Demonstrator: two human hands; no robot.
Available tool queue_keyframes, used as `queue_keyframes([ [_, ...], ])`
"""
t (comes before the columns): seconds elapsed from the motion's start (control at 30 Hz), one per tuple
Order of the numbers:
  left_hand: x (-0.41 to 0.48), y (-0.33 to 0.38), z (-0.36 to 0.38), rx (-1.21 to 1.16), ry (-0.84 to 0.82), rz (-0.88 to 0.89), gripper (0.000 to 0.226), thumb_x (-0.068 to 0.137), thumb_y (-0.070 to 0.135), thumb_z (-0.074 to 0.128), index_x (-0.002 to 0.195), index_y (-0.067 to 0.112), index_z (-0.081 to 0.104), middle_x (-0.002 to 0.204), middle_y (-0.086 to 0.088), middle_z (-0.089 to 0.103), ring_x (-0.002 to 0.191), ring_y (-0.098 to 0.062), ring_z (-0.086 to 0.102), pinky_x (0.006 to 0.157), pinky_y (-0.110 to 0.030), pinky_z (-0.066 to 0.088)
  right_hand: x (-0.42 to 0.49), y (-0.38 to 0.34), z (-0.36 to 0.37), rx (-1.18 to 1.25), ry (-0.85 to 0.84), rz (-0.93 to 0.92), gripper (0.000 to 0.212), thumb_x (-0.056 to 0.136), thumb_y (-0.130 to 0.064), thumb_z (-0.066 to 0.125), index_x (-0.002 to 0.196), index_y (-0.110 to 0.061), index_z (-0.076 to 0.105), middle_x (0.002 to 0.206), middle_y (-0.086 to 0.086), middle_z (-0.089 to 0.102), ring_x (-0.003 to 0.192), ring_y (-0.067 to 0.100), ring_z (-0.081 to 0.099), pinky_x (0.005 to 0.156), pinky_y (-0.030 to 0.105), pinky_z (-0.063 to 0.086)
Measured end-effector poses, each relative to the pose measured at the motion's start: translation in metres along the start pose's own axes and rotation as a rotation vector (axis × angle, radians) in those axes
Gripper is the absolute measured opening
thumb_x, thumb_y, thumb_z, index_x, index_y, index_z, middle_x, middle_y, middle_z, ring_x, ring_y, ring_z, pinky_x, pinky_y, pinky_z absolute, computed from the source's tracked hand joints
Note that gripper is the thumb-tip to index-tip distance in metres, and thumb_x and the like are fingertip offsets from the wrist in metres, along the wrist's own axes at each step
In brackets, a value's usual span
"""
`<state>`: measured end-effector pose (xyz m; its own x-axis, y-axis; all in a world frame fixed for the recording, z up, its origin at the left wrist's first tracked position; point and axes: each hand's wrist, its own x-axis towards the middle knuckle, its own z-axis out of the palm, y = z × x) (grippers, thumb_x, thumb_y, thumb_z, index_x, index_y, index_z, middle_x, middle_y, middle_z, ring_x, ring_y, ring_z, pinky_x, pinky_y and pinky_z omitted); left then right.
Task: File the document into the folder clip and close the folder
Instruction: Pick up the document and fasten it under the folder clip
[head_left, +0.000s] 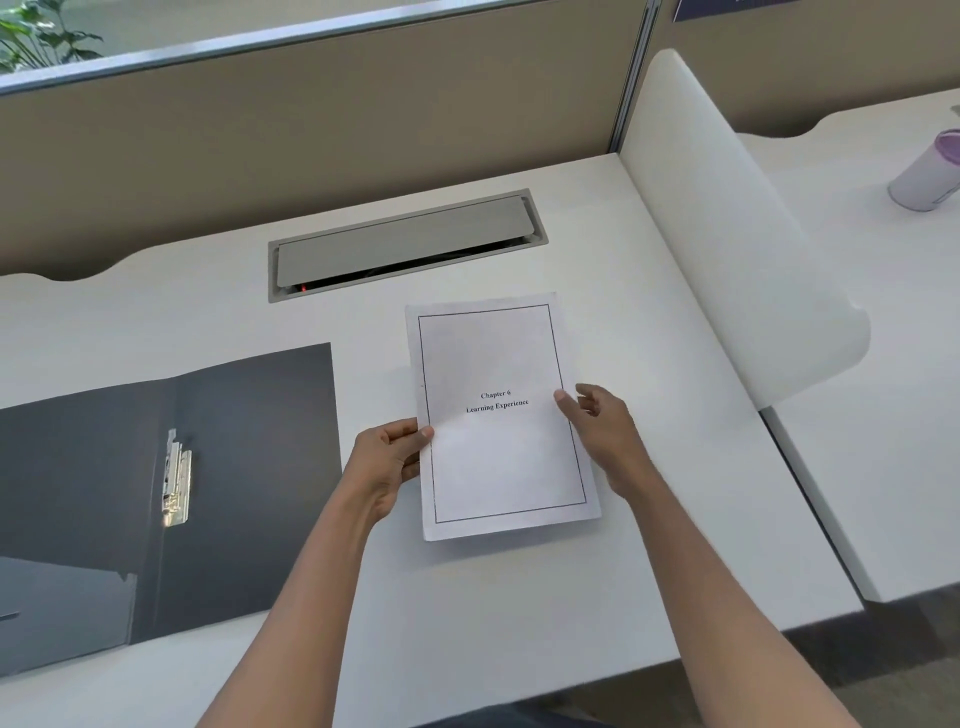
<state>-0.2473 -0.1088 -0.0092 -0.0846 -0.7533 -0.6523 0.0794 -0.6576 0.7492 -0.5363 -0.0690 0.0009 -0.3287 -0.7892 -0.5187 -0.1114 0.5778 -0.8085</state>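
Desk (519, 597), one white surface, carries everything, and places here are told from the document. One dark grey folder (218, 467) lies open flat, left of the document and apart from it; its left part runs out of view and its lower left corner is hard to make out. One white divider panel (727, 249) stands right of the document. One grey cable hatch (405, 241) sits behind it, a dark slot along its near edge. One document (498, 415), a white sheaf headed "Chapter 6 Learning Experience", lies near the middle of the desk; how many sheets cannot be told. Two hands hold it: the left hand (387, 462) pinches its left edge, thumb on top, and the right hand (605, 431) grips its right edge, fingers hidden beneath. One lilac cup (924, 171), far right, is cut off. One metal clip (176, 478) sits beside the folder's spine, left of the document, shut or raised unclear
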Motion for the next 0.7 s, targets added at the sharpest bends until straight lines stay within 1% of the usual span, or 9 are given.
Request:
queue_keyframes([
  [0.03,-0.001,0.001,-0.003,-0.014,-0.011,0.007,0.026,0.094,0.005,0.072,0.119,-0.003,0.074,0.114,-0.017,0.08,0.091,-0.023,0.079,0.079,-0.031,0.065,-0.002,-0.005,0.0,0.049,-0.062,0.019,0.019,0.092,-0.055,0.066,0.091,-0.036,0.062,0.079,-0.015,0.047,0.076,0.007,0.046,0.067,0.025,0.033],
  [0.07,-0.001,0.003,-0.007,-0.025,-0.018,0.015,0.026,0.095,0.005,0.072,0.119,-0.004,0.074,0.114,-0.017,0.08,0.09,-0.022,0.079,0.078,-0.029,0.065,-0.002,-0.008,0.003,0.087,-0.114,0.012,0.033,0.093,-0.055,0.065,0.069,-0.036,0.053,0.066,-0.016,0.035,0.062,0.007,0.037,0.06,0.026,0.025],
  [0.1,-0.002,0.005,-0.011,-0.032,-0.022,0.022,0.026,0.095,0.005,0.072,0.119,-0.004,0.074,0.114,-0.016,0.08,0.09,-0.022,0.079,0.077,-0.029,0.065,-0.004,-0.013,0.007,0.103,-0.149,0.017,0.045,0.095,-0.053,0.064,0.059,-0.031,0.049,0.057,-0.016,0.036,0.052,0.007,0.036,0.055,0.023,0.025],
  [0.13,-0.003,0.007,-0.015,-0.034,-0.021,0.028,0.026,0.095,0.005,0.072,0.119,-0.005,0.074,0.113,-0.016,0.08,0.09,-0.022,0.078,0.076,-0.028,0.064,-0.005,-0.014,0.012,0.128,-0.189,0.022,0.042,0.097,-0.05,0.063,0.061,-0.029,0.057,0.054,-0.018,0.051,0.048,0.005,0.048,0.05,0.017,0.033],
  [0.2,-0.006,0.011,-0.026,-0.025,-0.009,0.045,0.025,0.094,0.004,0.072,0.117,-0.005,0.074,0.108,-0.015,0.081,0.085,-0.02,0.078,0.072,-0.027,0.064,-0.007,-0.015,0.026,0.174,-0.245,0.0,0.021,0.1,-0.039,0.062,0.092,-0.024,0.074,0.085,-0.016,0.079,0.073,-0.001,0.074,0.055,0.011,0.051],
  [0.27,-0.009,0.014,-0.039,-0.009,0.02,0.064,0.021,0.093,0.003,0.074,0.113,-0.004,0.076,0.099,-0.012,0.082,0.075,-0.014,0.078,0.065,-0.024,0.062,-0.015,-0.018,0.045,0.192,-0.244,-0.006,0.019,0.103,-0.029,0.059,0.108,-0.018,0.073,0.102,-0.006,0.081,0.092,0.01,0.078,0.064,0.02,0.059],
  [0.33,-0.012,0.016,-0.058,-0.005,0.068,0.074,0.02,0.092,0.001,0.074,0.112,-0.004,0.075,0.098,-0.012,0.081,0.073,-0.014,0.077,0.064,-0.027,0.063,-0.02,-0.02,0.065,0.178,-0.253,-0.028,0.019,0.103,-0.023,0.058,0.112,-0.017,0.073,0.106,-0.002,0.081,0.096,0.016,0.078,0.069,0.026,0.062],
  [0.43,-0.019,0.018,-0.096,-0.011,0.102,0.073,0.021,0.093,0.001,0.073,0.113,-0.004,0.075,0.105,-0.017,0.081,0.083,-0.022,0.078,0.074,-0.034,0.066,-0.029,-0.025,0.096,0.183,-0.312,-0.022,0.019,0.103,-0.022,0.059,0.113,-0.017,0.074,0.108,0.0,0.081,0.099,0.02,0.078,0.079,0.035,0.063],
  [0.7,-0.042,0.023,-0.206,0.076,0.159,0.056,0.012,0.093,0.004,0.074,0.103,0.003,0.08,0.1,-0.015,0.083,0.083,-0.02,0.08,0.068,-0.028,0.065,-0.059,-0.028,0.202,0.135,-0.334,-0.013,0.019,0.1,-0.02,0.062,0.109,-0.008,0.074,0.111,0.016,0.077,0.109,0.039,0.072,0.098,0.055,0.057],
])
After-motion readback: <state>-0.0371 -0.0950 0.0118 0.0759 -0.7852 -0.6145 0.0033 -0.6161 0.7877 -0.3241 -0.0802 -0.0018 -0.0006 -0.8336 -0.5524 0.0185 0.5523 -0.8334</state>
